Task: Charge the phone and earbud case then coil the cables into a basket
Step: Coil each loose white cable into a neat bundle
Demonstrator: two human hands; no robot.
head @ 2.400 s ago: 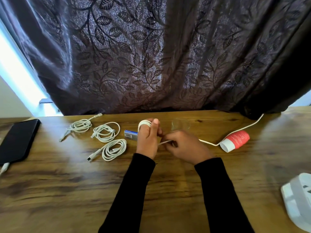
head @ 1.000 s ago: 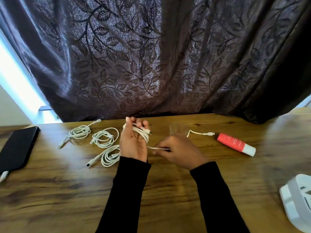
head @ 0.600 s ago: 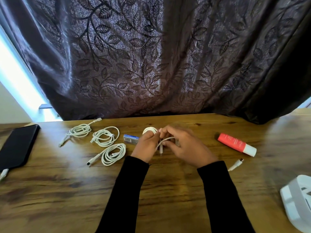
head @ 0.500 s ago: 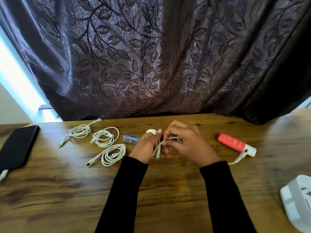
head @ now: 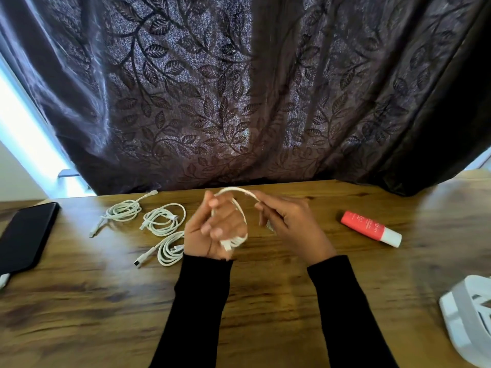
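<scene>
My left hand, palm up above the table's middle, has a white cable looped round its fingers. My right hand pinches the upper end of that loop. Three coiled white cables lie to the left: one far back, one in the middle, one nearer. A black phone lies at the left edge with a white plug at its near end. The white basket shows at the lower right edge.
A red tube with a white cap lies to the right of my hands. A dark leaf-patterned curtain hangs behind the wooden table. Bright window light shows at far left.
The cable's loose tail, which trailed right past the red tube, has been drawn in and wound onto my left hand. My left hand turned palm up and both hands rose slightly.
</scene>
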